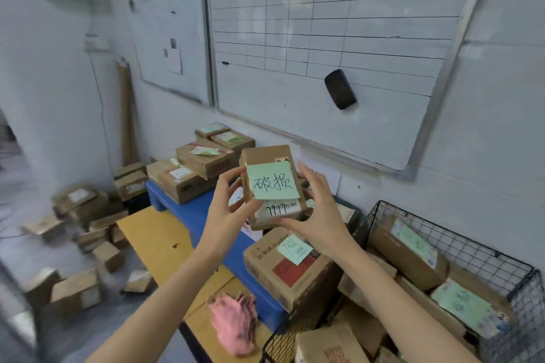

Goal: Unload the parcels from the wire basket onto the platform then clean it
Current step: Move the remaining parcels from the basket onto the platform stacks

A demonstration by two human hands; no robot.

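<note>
The blue platform (188, 215) stretches beneath and beyond my hands, with cardboard parcels (191, 168) stacked at its far end. The wire basket (472, 247), right of my right hand (321, 215), is piled with many more, so I judge the unloading only partly done. My left hand (227, 212) and right hand together grip a small cardboard parcel (265, 156) raised between them, its green handwritten note (272, 181) facing me. The pink cloth (233, 324) lies untouched below my left wrist, so cleaning has not begun.

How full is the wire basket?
Partly full: several parcels lie inside the wire basket; the left hand and right hand hold one labelled parcel outside it.
</note>
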